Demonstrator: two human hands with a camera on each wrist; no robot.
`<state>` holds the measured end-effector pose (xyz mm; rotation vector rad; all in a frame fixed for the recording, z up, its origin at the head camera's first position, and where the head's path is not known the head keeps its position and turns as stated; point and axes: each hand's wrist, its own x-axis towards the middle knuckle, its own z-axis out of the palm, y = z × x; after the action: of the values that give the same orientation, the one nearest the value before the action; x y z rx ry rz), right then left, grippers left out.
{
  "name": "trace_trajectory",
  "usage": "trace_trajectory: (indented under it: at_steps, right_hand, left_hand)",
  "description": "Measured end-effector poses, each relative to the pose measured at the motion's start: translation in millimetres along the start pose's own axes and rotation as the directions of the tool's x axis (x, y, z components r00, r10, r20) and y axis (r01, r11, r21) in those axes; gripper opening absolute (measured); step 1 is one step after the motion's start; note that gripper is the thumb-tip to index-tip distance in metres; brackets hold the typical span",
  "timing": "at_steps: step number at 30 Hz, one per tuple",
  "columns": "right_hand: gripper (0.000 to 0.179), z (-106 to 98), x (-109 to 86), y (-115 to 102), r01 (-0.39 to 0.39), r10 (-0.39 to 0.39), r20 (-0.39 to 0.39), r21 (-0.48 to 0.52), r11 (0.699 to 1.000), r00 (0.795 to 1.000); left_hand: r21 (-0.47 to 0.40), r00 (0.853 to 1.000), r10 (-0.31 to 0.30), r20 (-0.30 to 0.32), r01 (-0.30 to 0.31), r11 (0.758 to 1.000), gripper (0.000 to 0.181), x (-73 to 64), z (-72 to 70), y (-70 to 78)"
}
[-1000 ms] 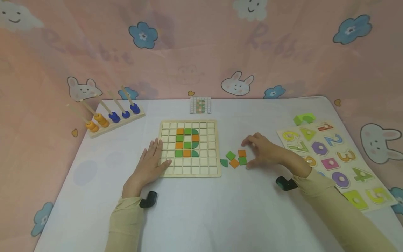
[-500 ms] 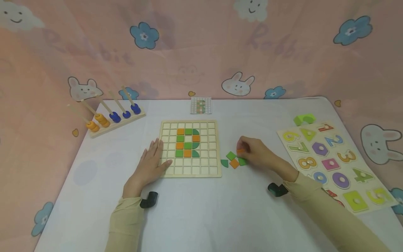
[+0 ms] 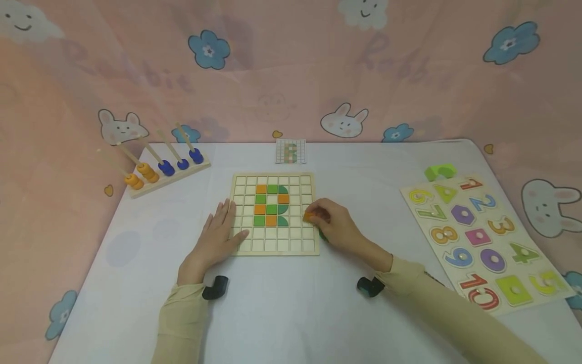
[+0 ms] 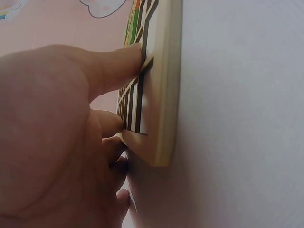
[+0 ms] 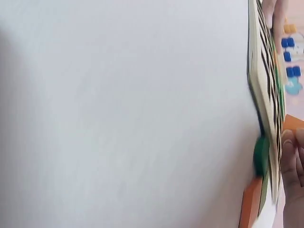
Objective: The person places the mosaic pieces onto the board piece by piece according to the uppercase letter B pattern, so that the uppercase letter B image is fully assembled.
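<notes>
My right hand [image 3: 338, 226] pinches an orange square tile [image 3: 308, 217] over the right edge of a wooden grid board [image 3: 295, 245]. In the right wrist view the orange tile [image 5: 293, 122] shows at the fingertips. My left hand [image 3: 213, 242] rests with straight fingers along the board's left edge, its thumb on the grid, also seen from the left wrist [image 4: 52, 118]. Orange and green tiles [image 3: 271, 209] sit in the board's middle cells, some of them quarter rounds. Beside the board lie a loose dark green tile [image 5: 261, 156] and an orange one [image 5: 250, 204], mostly hidden by my hand in the head view.
A small card [image 3: 291, 151] with a printed tile pattern lies behind the board. A bead stacker [image 3: 169, 178] with orange and blue beads stands back left. On the right lie a number and shape puzzle [image 3: 477, 237] and a green arch block [image 3: 440, 172].
My right hand has closed its fingers on the orange square tile among the loose tiles and carried it left to the board's edge. My left hand has stayed in place.
</notes>
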<state>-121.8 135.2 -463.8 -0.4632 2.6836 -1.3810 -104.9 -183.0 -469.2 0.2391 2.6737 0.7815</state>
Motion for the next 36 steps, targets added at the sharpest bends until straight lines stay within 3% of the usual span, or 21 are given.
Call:
trace_trajectory:
  at_steps: [11, 18, 29, 36]
  right_hand:
    - [0.015, 40.8, 8.6, -22.1, 0.034, -0.041, 0.068, 0.112, 0.993, 0.997]
    - [0.011, 62.0, 18.4, -35.3, 0.089, -0.099, 0.099, 0.102, 0.991, 0.990]
    - [0.007, 70.3, 28.4, -47.0, 0.061, -0.073, 0.129, 0.095, 0.994, 0.989]
    - [0.005, 76.5, 29.0, -46.7, 0.059, -0.057, 0.130, -0.011, 0.998, 0.990]
  left_hand:
    - [0.008, 1.000, 0.003, -0.004, -0.003, 1.000, 0.088, -0.1, 0.1, -0.1]
    - [0.009, 1.000, 0.016, -0.012, -0.016, 1.000, 0.088, -1.4, -0.8, -0.2]
    - [-0.003, 1.000, 0.014, -0.013, -0.014, 1.000, 0.088, -2.1, -2.1, -0.1]
    - [-0.003, 1.000, 0.018, -0.013, -0.018, 1.000, 0.088, -1.6, -1.7, 0.9]
